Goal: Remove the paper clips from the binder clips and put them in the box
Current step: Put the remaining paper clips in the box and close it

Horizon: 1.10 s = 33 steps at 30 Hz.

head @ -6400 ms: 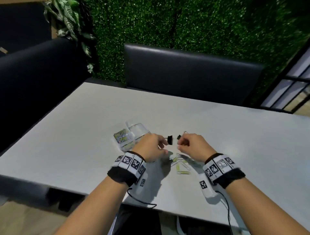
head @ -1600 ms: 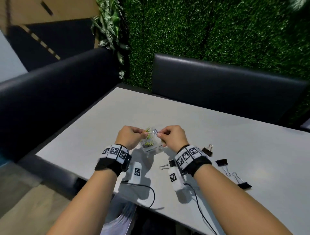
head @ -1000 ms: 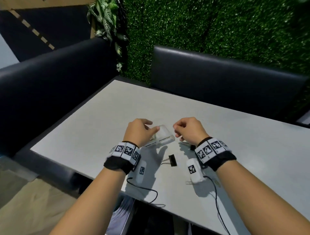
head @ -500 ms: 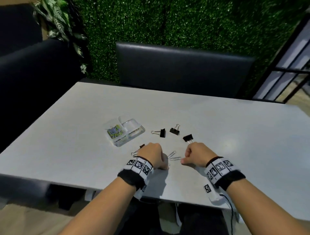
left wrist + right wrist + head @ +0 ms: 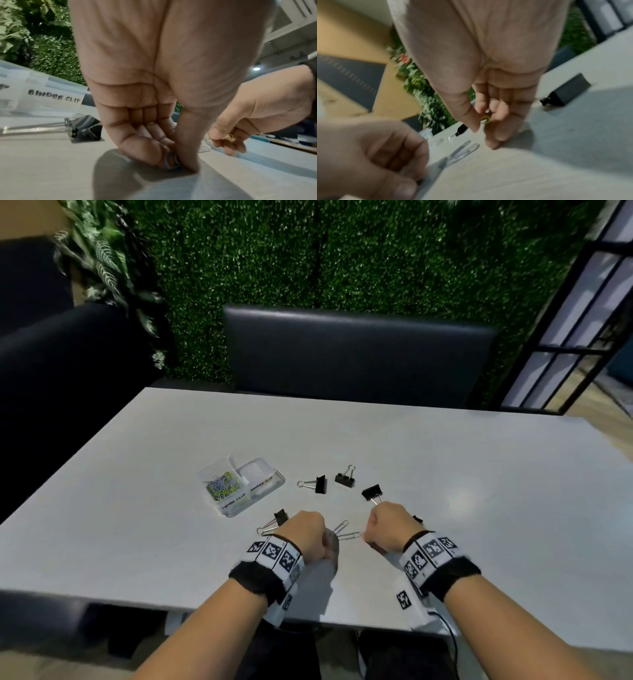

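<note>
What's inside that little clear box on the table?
The clear box has two compartments. The left one holds a heap of yellow-green and pale paper clips. The right one, labelled "BINDER CLIP", looks white inside; its wall hides whether anything lies at the bottom.

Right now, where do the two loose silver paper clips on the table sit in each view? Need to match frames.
Head: loose silver paper clips lie low centre, on the table between the hands.
Left wrist: only what looks like one end shows, right of the thumb.
Right wrist: low centre-left, blurred.
Shared landmark: the left hand, right beside them in every view, pinching another paper clip.
</note>
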### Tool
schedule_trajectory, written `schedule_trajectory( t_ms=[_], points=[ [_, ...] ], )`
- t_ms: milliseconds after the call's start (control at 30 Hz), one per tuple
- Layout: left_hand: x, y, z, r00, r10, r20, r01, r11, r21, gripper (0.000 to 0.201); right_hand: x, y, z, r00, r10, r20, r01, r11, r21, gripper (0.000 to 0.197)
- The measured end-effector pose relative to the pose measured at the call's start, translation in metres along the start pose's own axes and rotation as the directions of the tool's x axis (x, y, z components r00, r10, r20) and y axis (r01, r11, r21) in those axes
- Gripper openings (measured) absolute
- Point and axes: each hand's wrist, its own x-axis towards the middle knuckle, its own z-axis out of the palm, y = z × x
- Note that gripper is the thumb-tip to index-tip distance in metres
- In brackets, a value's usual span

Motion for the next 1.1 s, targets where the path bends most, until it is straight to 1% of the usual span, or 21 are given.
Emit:
schedule_trajectory(
  t_ms=[33, 67, 100, 133, 167, 200, 233, 300, 367, 433, 467, 533, 633, 700, 767, 833, 900, 933, 1033, 1100],
  points=[
    [0.0, 0.001, -0.001, 1.0, 0.003, -0.006, -0.004, 1.0, -0.017, 0.02, -0.001, 0.003, -0.001, 0.999, -0.002, -0.033, 0.006, 0.992, 0.126, 0.008],
    [0.0, 0.001, -0.002, 1.0, 0.004, -0.016, -0.005, 0.999, -0.035, 0.022, -0.002, 0.006, -0.001, 0.998, 0.002, -0.055, 0.014, 0.955, 0.295, 0.01],
    [0.0, 0.001, -0.004, 0.999, 0.005, -0.032, -0.007, 0.998, -0.065, 0.023, -0.003, 0.008, 0.0, 0.999, 0.015, -0.051, 0.011, 0.883, 0.469, 0.012],
    [0.001, 0.0, -0.006, 0.999, 0.003, -0.044, -0.008, 0.994, -0.109, 0.025, -0.002, 0.01, 0.001, 0.998, 0.032, -0.051, 0.004, 0.808, 0.59, 0.015],
    [0.002, -0.002, -0.008, 0.999, 0.002, -0.05, -0.011, 0.985, -0.17, 0.026, -0.001, 0.012, 0.001, 0.997, 0.041, -0.064, 0.009, 0.774, 0.633, 0.017],
    [0.004, -0.002, -0.012, 0.999, -0.007, -0.039, -0.003, 0.969, -0.246, 0.027, 0.002, 0.013, 0.002, 0.996, 0.033, -0.087, 0.028, 0.782, 0.622, 0.018],
    [0.006, -0.002, -0.016, 1.0, -0.013, -0.028, 0.003, 0.949, -0.316, 0.026, 0.004, 0.012, 0.002, 0.994, 0.011, -0.112, 0.056, 0.816, 0.576, 0.018],
    [0.013, -0.001, -0.023, 0.999, -0.01, -0.046, -0.008, 0.926, -0.378, 0.02, 0.005, 0.006, 0.002, 0.99, -0.066, -0.127, 0.113, 0.909, 0.402, 0.015],
    [0.022, 0.0, -0.028, 0.995, -0.004, -0.103, -0.034, 0.929, -0.37, 0.023, 0.004, 0.001, 0.003, 0.986, -0.156, -0.066, 0.166, 0.966, 0.197, 0.01],
    [0.028, 0.006, -0.029, 0.989, 0.003, -0.149, -0.047, 0.953, -0.298, 0.031, 0.004, -0.002, 0.009, 0.973, -0.229, 0.002, 0.229, 0.973, 0.012, 0.023],
    [0.03, 0.01, -0.028, 0.987, 0.013, -0.158, -0.051, 0.97, -0.237, 0.033, 0.006, -0.003, 0.011, 0.969, -0.247, 0.013, 0.247, 0.968, -0.03, 0.025],
    [0.033, 0.017, -0.023, 0.988, 0.03, -0.152, -0.05, 0.99, -0.128, 0.032, 0.01, -0.006, 0.016, 0.97, -0.245, 0.015, 0.245, 0.969, -0.036, 0.018],
    [0.04, 0.021, -0.011, 0.996, 0.02, -0.083, -0.025, 0.998, -0.054, 0.022, 0.009, -0.01, 0.016, 0.977, -0.194, 0.083, 0.201, 0.977, -0.078, 0.009],
    [0.043, 0.02, -0.005, 0.998, 0.028, -0.051, -0.031, 0.998, -0.051, 0.018, 0.004, -0.007, 0.014, 0.98, -0.166, 0.107, 0.176, 0.98, -0.092, 0.013],
    [0.041, 0.022, -0.004, 0.998, 0.057, -0.028, -0.059, 0.997, -0.048, 0.017, 0.003, 0.003, 0.009, 0.983, -0.166, 0.085, 0.171, 0.983, -0.06, 0.016],
    [0.041, 0.026, -0.003, 0.996, 0.082, -0.021, -0.082, 0.996, -0.021, 0.02, 0.003, 0.012, 0.001, 0.99, -0.137, 0.03, 0.136, 0.99, 0.024, 0.015],
    [0.041, 0.031, -0.002, 0.996, 0.09, -0.004, -0.09, 0.996, 0.006, 0.024, 0.003, 0.018, -0.007, 0.997, -0.077, -0.019, 0.08, 0.978, 0.194, 0.016],
    [0.04, 0.034, -0.002, 0.996, 0.085, 0.01, -0.085, 0.996, 0.014, 0.025, 0.004, 0.019, -0.01, 0.998, -0.047, -0.035, 0.056, 0.952, 0.302, 0.016],
    [0.036, 0.041, -0.004, 0.996, 0.071, 0.046, -0.072, 0.997, 0.021, 0.023, 0.006, 0.022, -0.017, 0.998, 0.06, -0.029, -0.032, 0.81, 0.585, 0.015],
    [0.034, 0.044, -0.005, 0.998, 0.044, 0.042, -0.045, 0.999, 0.023, 0.019, 0.01, 0.025, -0.017, 0.99, 0.132, 0.046, -0.122, 0.657, 0.744, 0.017]
  ],
)
